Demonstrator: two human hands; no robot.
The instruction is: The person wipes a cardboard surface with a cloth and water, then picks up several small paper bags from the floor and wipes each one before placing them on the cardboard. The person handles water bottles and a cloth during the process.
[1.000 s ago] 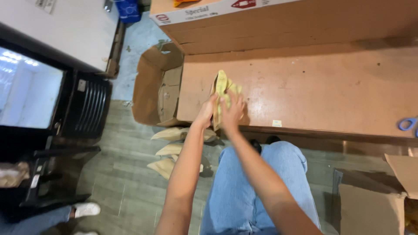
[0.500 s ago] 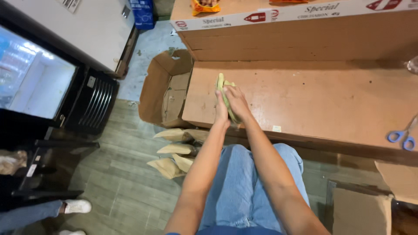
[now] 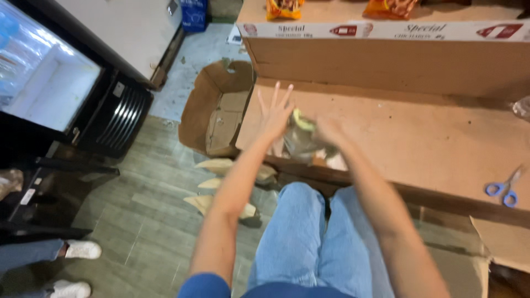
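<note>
The left hand (image 3: 274, 113) was raised over the near left part of the brown table (image 3: 419, 138), its fingers (image 3: 276, 94) spread wide apart and holding nothing. Just to its right sat a blurred bundle of yellow-green and clear plastic packets (image 3: 302, 138), low over the table's front edge. The right hand (image 3: 330, 132) was smeared by motion and lay against the bundle's right side; whether its fingers were closed on the packets could not be told. The table's top looked like smooth, scuffed fibreboard. Behind it stood a long corrugated cardboard box (image 3: 386, 60). An open cardboard carton (image 3: 212, 110) rested on the grey plank floor (image 3: 149, 221) at the table's left end, with pale folded paper bags (image 3: 218, 165) lying below it. Blue-handled scissors (image 3: 505, 190) lay far right.
</note>
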